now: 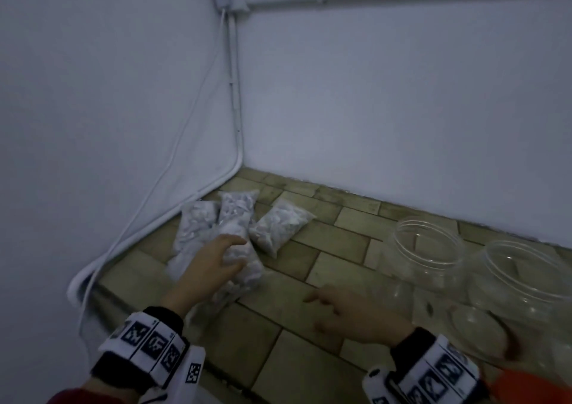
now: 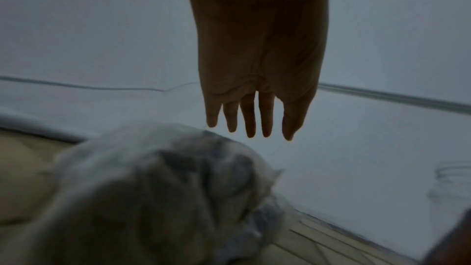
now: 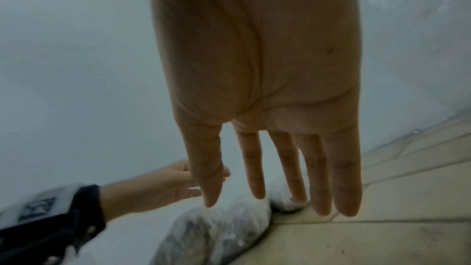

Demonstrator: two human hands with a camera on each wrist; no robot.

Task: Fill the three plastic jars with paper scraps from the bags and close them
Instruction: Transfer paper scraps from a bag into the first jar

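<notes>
Several clear plastic bags of white paper scraps (image 1: 229,236) lie in a cluster at the far-left corner of the tiled surface. Clear round plastic jars (image 1: 428,250), lidless and empty, stand upright at right.

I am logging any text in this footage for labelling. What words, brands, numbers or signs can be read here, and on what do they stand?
No readable text in any view.
Left wristband: black-and-white square marker patterns only, no letters or digits.
Right wristband: the same kind of markers, blurred.
Bags of paper scraps: no print visible.
Clear plastic jars: no label visible.
</notes>
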